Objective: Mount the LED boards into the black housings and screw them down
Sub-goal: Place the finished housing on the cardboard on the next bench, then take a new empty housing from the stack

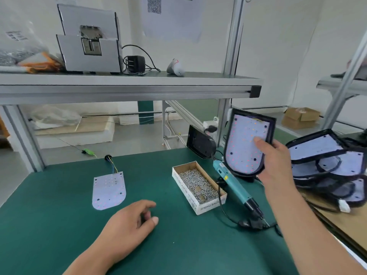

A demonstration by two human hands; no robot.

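My right hand (275, 161) holds a black housing (248, 142) with a white LED board seated in it, lifted and tilted above the green mat, thumb pressed on the board. A loose white LED board (108, 190) with coloured wires lies flat on the mat at the left. My left hand (130, 223) rests on the mat near the front, fingers loosely curled, holding nothing. A teal electric screwdriver (236, 187) lies on the mat beside a cardboard box of screws (198, 184). Another black housing (200, 142) leans upright behind the box.
A stack of several housings with boards (325, 157) sits at the right on a wooden surface. A metal shelf (127, 86) overhangs the bench, carrying a white box, a black adapter and bags. The screwdriver cable (228, 215) trails across the mat.
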